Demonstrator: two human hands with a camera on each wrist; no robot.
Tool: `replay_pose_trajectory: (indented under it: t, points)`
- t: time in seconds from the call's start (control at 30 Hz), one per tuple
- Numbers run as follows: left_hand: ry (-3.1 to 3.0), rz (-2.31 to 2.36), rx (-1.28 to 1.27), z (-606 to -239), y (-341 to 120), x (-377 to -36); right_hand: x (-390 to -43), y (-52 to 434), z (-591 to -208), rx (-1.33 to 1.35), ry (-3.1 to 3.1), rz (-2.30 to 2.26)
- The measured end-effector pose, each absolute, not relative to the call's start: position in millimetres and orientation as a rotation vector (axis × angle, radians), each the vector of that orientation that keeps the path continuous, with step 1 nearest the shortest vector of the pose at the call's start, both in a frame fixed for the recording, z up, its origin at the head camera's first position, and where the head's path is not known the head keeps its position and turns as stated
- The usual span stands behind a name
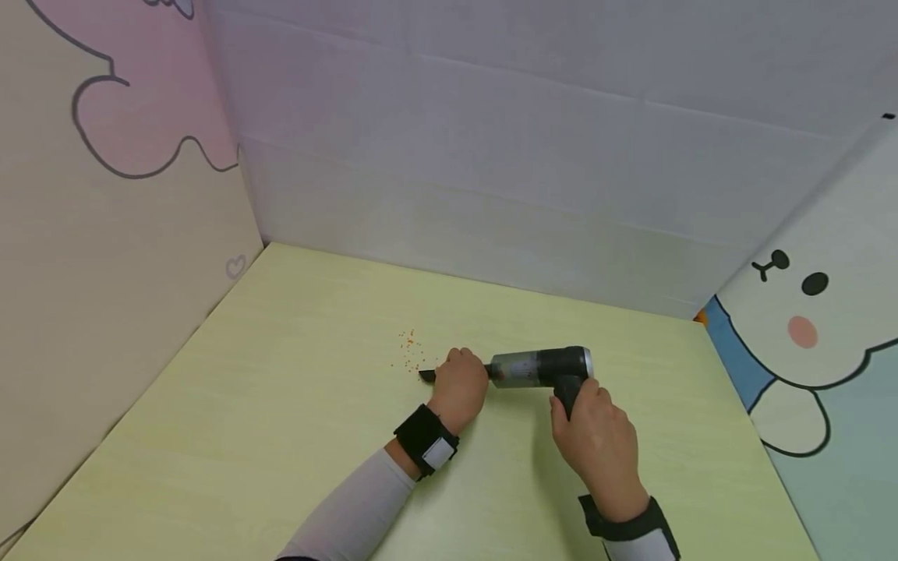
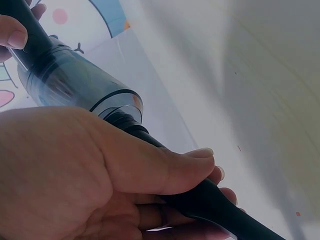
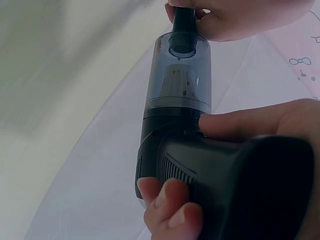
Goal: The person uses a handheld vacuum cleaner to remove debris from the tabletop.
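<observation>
A black handheld vacuum cleaner (image 1: 550, 366) with a clear dust cup (image 3: 180, 70) lies level above the pale yellow table. My right hand (image 1: 599, 440) grips its black handle (image 3: 210, 165), fingers curled round it. Farther forward, my left hand (image 1: 459, 389) holds the narrow black nozzle (image 2: 200, 200), thumb on one side and fingers on the other. The nozzle's tip (image 1: 426, 376) points left, close to a scatter of small orange crumbs (image 1: 411, 343). Inside the dust cup a pale ribbed filter shows, with a few reddish specks on it.
The yellow table (image 1: 281, 389) is bounded by a plain white back wall (image 1: 491, 171), a cream left panel (image 1: 126, 296) with a pink drawing, and a right panel (image 1: 842, 327) bearing a white cartoon animal. Both wrists wear black straps (image 1: 426, 440).
</observation>
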State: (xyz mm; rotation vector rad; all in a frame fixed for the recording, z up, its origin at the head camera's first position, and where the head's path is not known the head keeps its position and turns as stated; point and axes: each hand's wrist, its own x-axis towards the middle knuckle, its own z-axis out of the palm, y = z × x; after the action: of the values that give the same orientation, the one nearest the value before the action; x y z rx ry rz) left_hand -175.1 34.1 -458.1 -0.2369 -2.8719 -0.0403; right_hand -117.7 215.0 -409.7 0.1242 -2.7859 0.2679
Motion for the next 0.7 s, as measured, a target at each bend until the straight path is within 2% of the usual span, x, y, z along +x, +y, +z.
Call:
replay_pose_trajectory:
  t: [0.7]
  points:
    - [-2.68, 0.068, -0.353, -462.4, 53.0, -193.8, -124.4, 225.5, -399.9, 0.047, -2.72, 0.238]
